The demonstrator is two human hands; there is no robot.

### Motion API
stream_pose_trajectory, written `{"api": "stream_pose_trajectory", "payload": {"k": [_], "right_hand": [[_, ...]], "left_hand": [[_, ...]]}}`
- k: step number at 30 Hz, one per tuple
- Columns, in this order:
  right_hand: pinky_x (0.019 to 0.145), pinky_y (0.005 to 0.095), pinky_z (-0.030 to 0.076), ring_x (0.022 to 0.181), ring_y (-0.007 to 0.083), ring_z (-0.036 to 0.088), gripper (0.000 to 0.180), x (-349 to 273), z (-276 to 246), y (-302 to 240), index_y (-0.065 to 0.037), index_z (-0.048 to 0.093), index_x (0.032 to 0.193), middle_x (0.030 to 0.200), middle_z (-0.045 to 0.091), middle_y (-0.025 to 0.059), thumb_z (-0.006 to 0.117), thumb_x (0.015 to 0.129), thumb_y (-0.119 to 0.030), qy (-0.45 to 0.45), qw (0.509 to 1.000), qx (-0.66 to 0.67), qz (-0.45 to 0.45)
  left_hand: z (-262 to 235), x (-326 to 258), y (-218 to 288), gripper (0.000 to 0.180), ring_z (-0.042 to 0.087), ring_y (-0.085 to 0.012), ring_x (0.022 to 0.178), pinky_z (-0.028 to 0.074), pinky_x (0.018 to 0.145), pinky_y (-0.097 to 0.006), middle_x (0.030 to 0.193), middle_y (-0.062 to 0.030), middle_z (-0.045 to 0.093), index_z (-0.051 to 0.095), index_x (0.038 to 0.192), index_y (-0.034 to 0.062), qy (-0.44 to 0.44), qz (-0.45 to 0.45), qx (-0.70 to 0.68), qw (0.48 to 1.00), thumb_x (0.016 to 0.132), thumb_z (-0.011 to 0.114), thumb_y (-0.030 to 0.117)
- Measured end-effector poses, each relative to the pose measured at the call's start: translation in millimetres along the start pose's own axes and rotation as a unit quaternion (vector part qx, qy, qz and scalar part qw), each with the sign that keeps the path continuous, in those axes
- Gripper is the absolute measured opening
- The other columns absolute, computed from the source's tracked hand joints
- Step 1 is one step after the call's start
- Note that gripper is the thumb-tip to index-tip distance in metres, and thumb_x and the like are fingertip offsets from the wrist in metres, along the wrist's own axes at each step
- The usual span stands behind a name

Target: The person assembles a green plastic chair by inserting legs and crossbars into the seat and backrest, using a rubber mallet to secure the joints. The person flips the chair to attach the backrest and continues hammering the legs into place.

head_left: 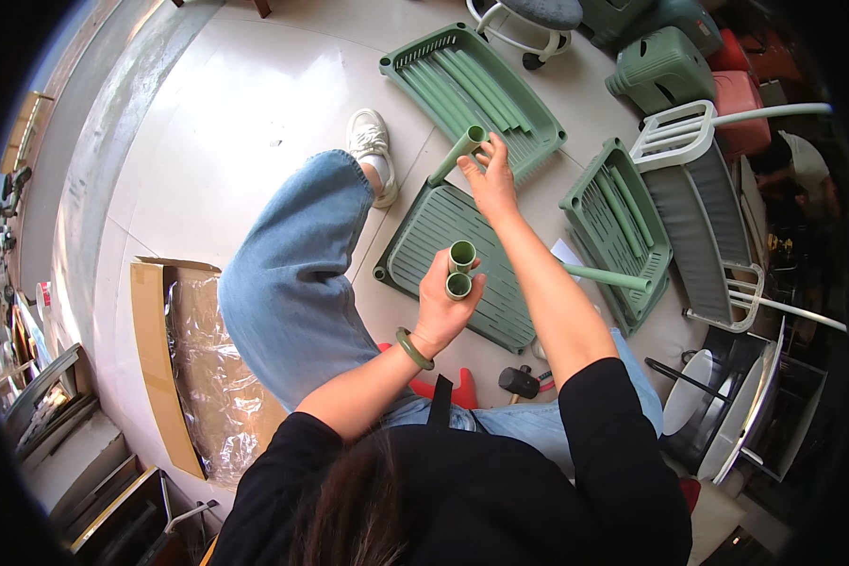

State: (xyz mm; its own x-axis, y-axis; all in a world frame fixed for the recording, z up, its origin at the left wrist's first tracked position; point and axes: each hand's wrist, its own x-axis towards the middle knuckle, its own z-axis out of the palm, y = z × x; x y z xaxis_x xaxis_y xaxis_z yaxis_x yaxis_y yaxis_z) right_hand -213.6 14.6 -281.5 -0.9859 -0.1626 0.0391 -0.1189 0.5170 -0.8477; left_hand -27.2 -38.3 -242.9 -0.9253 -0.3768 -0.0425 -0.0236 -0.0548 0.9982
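Observation:
My left hand (446,302) is closed around two short green plastic tubes (459,269), held upright with their open ends toward me, above a green slatted tray (424,247) lying on the floor. My right hand (489,174) reaches farther out and pinches the end of another green tube (456,156), which tilts over the gap between that tray and a second green tray (528,141). The second tray holds several more green tubes (476,87). A green bangle (412,348) sits on my left wrist.
A third green tray (623,247) with tubes lies to the right, one long tube (606,276) across it. A black mallet (521,381) lies by my knee. An open cardboard box (156,363) with plastic wrap sits left. Grey and white racks (698,217), green stools (663,66) and a wheeled stool (528,21) stand beyond.

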Motion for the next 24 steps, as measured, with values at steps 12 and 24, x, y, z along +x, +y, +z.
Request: {"api": "stream_pose_trajectory", "payload": {"k": [12,24], "right_hand": [[0.101,0.0395,0.041,0.119,0.0269,0.051,0.054,-196.9,-127.2,-73.1,-0.002,0.061,0.113,0.121,0.062,0.0102,0.062,0.086,-0.049,-0.177,0.965,0.172,-0.092],[0.071,0.0284,0.05,0.076,0.0128,0.061,0.027,-278.4,-216.0,-28.2,-0.001,0.057,0.102,0.089,0.066,0.0059,0.07,0.089,-0.021,0.22,0.964,-0.037,0.147]], "left_hand": [[-4.1,-36.3,31.8,0.029,0.062,-0.0263,0.079,0.05,0.072,-0.034,0.088,-0.0111,0.065,0.06,0.102,0.0035,-0.32,0.04,0.017,0.946,0.077,0.074,0.009],[-85.2,18.0,29.9,0.033,0.06,-0.0235,0.072,0.048,0.068,-0.034,0.079,-0.0115,0.062,0.059,0.083,0.0026,-0.047,-0.018,0.301,0.952,0.081,0.075,0.031]]}}
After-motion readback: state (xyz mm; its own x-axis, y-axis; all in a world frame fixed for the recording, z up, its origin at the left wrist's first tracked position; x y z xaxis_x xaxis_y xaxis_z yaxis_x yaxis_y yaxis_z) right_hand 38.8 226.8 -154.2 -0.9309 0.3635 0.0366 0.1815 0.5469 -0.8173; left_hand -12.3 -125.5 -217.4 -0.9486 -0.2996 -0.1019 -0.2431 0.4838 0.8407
